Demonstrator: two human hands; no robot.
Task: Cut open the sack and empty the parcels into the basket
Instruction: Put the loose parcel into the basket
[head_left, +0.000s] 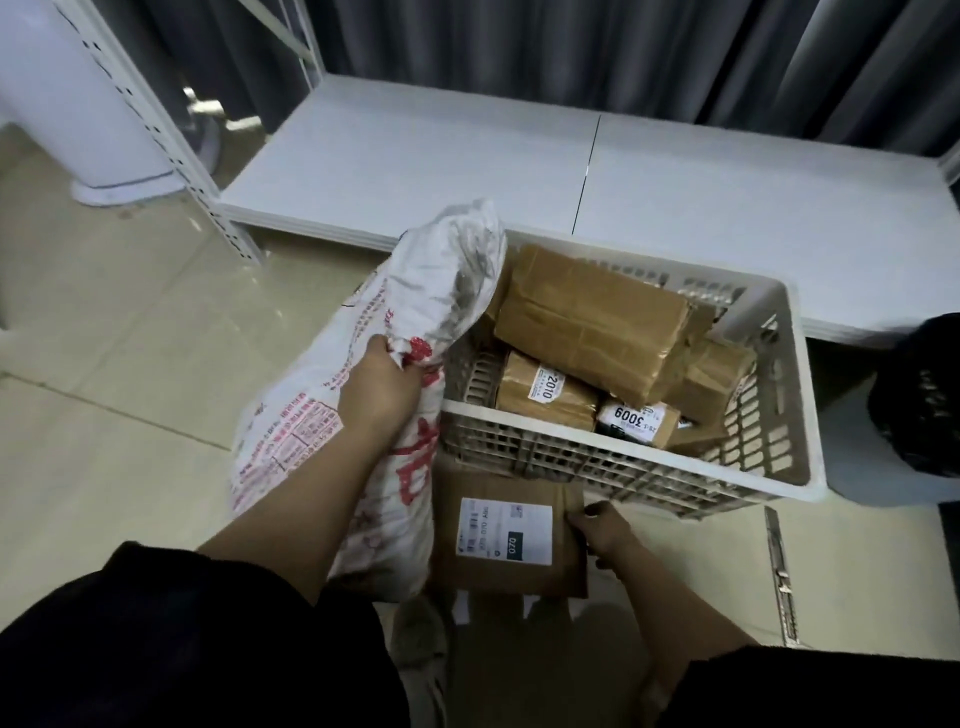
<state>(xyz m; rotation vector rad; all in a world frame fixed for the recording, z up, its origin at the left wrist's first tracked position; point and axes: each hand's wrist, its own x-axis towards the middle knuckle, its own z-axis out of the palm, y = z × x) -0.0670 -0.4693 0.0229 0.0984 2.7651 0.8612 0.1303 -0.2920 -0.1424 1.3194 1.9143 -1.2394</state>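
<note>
Nearest, the right hand (597, 530) pinched the edge of a flat parcel (506, 540) lying on the floor against the basket's (623, 467) near wall, outside it. The left hand (382, 387) gripped a fistful of the sack (363, 395), which hung limp beside the basket's left edge. Several brown parcels (592, 327) already lay inside. The emptying looked nearly finished; the stray parcel would next need lifting over the near wall. Beyond stood a low white shelf (519, 166) on pale tile floor (130, 338), with grey curtains (519, 47) behind.
</note>
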